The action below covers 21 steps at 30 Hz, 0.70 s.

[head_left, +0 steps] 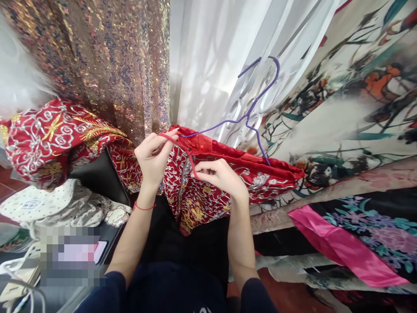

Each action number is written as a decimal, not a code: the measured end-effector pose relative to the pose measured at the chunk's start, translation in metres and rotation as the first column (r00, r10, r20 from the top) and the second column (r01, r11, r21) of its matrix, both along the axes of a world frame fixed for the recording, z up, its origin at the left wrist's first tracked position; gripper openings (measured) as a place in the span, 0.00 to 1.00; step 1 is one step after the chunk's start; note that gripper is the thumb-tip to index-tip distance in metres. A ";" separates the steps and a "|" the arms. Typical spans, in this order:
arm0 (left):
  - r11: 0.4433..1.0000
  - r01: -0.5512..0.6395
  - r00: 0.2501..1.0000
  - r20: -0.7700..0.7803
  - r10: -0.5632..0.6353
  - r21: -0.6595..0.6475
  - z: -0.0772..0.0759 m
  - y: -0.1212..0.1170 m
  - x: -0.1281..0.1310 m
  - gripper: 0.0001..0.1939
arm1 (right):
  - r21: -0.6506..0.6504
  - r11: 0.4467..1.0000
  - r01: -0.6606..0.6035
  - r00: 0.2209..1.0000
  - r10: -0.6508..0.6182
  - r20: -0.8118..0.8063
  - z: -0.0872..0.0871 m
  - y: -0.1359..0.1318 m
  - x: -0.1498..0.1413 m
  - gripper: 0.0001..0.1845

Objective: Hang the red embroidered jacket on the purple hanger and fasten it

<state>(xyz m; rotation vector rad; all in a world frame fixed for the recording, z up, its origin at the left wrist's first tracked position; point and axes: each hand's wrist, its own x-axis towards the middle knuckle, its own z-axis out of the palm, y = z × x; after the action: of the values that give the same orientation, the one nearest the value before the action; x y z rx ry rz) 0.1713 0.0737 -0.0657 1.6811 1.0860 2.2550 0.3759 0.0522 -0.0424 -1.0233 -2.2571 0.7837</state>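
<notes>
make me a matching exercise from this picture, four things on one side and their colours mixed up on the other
Things:
1. hanger
2. strap pinched by the left hand and right hand
3. curtain
4. sash at lower right

Colours:
A. white
B. pink
C. purple
D. red

Pairs: 1-C, 2-D, 3-A, 4-B

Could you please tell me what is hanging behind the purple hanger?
Behind the purple hanger hangs a sheer white curtain, with pale looped shapes showing through it. What lies beyond the curtain is covered. The hanger's lower part is hidden inside the red embroidered garment.
</notes>
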 end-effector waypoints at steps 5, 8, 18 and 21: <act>0.826 0.507 0.827 -0.129 -0.547 -0.245 -0.004 -0.004 -0.007 0.12 | 0.087 0.992 0.087 0.917 -0.046 -0.396 -0.008 0.002 -0.004 0.11; 0.783 0.510 0.771 -0.215 -0.599 -0.356 -0.005 -0.005 -0.012 0.13 | 0.224 0.945 0.238 0.874 -0.108 -0.474 -0.011 0.006 -0.005 0.10; 0.728 0.477 0.688 -0.306 -0.658 -0.493 -0.007 -0.002 -0.012 0.14 | 0.588 0.808 0.021 0.998 -0.050 0.034 -0.010 0.008 -0.010 0.15; 0.674 0.500 0.699 -0.205 -0.685 -0.544 -0.009 -0.001 -0.013 0.14 | 0.654 0.756 0.036 0.990 -0.115 0.078 -0.011 0.006 -0.013 0.15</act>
<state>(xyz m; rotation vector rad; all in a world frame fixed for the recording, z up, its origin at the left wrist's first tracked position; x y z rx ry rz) 0.1583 0.0729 -0.0751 1.9355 0.8264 1.1626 0.3632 0.0585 -0.0533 -0.8096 -2.2914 -0.1329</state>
